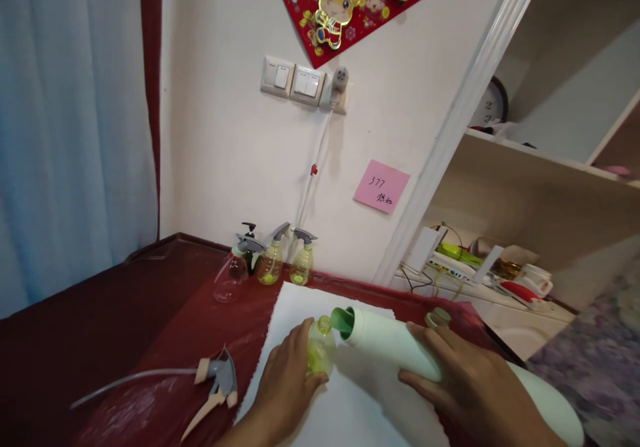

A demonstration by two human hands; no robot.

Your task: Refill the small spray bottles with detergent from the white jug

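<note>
Low in the frame's middle, my left hand [287, 383] grips the small yellow-green bottle [320, 348] upright on the white towel [320, 313] while my right hand [467, 383] clasps the tilted white refill bottle [395, 347], so I judge I should hold its green spout [343, 320] right over the mouth and tip slowly.
</note>
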